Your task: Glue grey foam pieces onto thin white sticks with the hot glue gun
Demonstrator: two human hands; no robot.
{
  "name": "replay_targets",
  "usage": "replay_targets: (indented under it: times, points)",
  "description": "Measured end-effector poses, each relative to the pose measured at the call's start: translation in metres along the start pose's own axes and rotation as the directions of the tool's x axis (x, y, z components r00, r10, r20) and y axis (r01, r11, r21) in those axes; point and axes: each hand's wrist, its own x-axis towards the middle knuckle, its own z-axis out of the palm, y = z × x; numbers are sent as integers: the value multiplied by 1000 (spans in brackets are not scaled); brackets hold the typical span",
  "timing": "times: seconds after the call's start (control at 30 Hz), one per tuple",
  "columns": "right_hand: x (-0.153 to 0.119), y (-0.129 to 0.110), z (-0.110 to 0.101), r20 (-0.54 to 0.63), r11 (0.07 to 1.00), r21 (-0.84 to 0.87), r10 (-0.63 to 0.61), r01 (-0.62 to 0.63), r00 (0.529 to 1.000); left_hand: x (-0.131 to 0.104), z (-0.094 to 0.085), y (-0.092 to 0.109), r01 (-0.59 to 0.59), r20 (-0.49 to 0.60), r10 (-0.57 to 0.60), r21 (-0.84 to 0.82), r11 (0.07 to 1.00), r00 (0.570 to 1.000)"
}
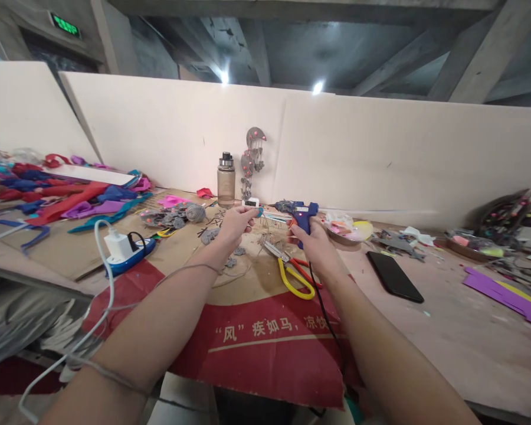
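My right hand (pixel 316 242) is wrapped round the grip of a blue hot glue gun (pixel 304 219), its nozzle pointing left. In a pinch, my left hand (pixel 236 227) holds a small teal piece (pixel 259 212) whose exact kind I cannot make out. Grey cord runs across my left forearm. Scissors (pixel 295 280) with one yellow and one red handle lie partly spread below and between my hands. Small grey felt pieces (pixel 230 261) rest on the cardboard by my left wrist. The glue gun's black cord drops past the red cardboard's printed edge.
A water bottle (pixel 226 180) stands at the back beside a grey hanging ornament (pixel 253 159) on the white partition. A phone (pixel 395 276) lies right. A blue power strip (pixel 130 257) with a white plug and colourful cloth strips (pixel 77 200) are left.
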Motion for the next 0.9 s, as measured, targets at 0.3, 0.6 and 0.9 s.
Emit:
replay_targets:
  times: [0.3,0.6,0.9]
  points:
    - [-16,-16,4,78,938,-291,-174,190,982,9,-4,-3,13,-73,-14,-8,1000,997]
    - [-15,-14,6,113,870,-455,-155,190,981,7,-3,-2,-15,-50,17,40,999,999]
    - [-21,-22,6,125,812,-543,-171,212,977,0,1,1,-65,-57,73,129,989,996]
